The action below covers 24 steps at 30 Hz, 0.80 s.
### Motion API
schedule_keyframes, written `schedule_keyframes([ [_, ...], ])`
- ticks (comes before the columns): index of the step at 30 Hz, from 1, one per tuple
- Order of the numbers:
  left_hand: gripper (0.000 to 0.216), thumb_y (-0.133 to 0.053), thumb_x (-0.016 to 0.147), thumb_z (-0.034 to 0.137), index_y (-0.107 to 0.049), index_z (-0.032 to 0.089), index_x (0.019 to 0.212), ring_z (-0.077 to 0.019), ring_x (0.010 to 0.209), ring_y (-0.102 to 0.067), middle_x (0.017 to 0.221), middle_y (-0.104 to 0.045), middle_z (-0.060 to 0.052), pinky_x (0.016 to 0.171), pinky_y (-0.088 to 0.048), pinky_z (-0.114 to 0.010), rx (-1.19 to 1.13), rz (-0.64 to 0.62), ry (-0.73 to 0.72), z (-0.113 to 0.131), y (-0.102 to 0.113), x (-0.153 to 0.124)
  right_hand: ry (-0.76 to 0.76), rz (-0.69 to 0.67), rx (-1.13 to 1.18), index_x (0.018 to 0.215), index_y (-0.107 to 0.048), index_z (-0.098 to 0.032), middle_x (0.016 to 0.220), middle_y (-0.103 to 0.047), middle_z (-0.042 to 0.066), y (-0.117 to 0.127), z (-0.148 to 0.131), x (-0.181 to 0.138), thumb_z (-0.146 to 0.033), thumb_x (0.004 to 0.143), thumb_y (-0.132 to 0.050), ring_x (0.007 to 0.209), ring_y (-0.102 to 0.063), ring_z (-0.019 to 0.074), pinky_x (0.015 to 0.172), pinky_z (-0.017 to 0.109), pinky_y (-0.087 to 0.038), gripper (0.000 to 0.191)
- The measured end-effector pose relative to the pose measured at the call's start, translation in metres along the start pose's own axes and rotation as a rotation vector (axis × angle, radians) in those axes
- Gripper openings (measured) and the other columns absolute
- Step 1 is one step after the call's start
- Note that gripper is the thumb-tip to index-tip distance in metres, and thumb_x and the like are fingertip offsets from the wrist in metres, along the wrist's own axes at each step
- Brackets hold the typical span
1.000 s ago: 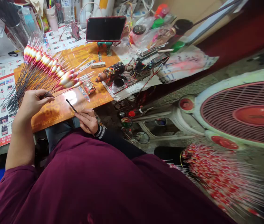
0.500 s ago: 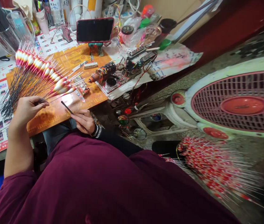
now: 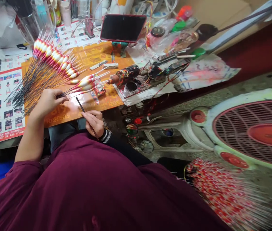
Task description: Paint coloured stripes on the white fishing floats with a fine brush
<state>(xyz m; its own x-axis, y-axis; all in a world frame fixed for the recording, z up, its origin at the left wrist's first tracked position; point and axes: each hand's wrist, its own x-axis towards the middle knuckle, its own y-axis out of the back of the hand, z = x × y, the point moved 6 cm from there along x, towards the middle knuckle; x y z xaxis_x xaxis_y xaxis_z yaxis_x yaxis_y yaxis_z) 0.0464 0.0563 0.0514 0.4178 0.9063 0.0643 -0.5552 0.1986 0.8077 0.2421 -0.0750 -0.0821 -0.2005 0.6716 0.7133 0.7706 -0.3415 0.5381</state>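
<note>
My left hand is closed on a fanned bundle of fishing floats, pinching their thin black stems. The float bodies are red, white and yellow, and they spread up and to the left over the orange mat. My right hand grips a thin black brush like a pen, its tip pointing up toward the lowest floats. Both hands sit at the near edge of the table, above my maroon sleeves.
A phone on a stand stands at the back of the table. A small motor rig with wires lies to the right. Jars and bottles crowd the back. On the floor are a fan and a tub of red floats.
The view shifted; my hands keep the same hold. The float fan stays spread, with the brush tip still just below it.
</note>
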Motion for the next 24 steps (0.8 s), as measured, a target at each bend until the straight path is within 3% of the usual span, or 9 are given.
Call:
schedule_keyframes([
  [11,0.014,-0.079,0.083,0.031,-0.081,0.017,0.081,-0.0157,0.065,-0.067,0.071,-0.075,-0.003,0.064,-0.044,-0.027,-0.086,-0.006,-0.018,-0.002,-0.005,-0.001,0.007,0.001,-0.051,0.161,-0.051,-0.024,0.138,-0.076,0.007,0.004,-0.008,0.002,-0.019,0.104,-0.054,0.123,-0.067,0.0268,0.108,0.046,-0.053,0.057],
  [24,0.018,-0.077,0.082,0.035,-0.077,0.018,0.077,-0.0151,0.065,-0.064,0.070,-0.073,-0.002,0.064,-0.039,-0.028,-0.044,-0.018,0.009,-0.007,-0.007,-0.001,-0.016,-0.049,-0.063,0.160,-0.052,-0.024,0.139,-0.075,0.009,0.002,-0.007,0.003,-0.019,0.105,-0.051,0.124,-0.067,0.0271,0.109,0.046,-0.052,0.055],
])
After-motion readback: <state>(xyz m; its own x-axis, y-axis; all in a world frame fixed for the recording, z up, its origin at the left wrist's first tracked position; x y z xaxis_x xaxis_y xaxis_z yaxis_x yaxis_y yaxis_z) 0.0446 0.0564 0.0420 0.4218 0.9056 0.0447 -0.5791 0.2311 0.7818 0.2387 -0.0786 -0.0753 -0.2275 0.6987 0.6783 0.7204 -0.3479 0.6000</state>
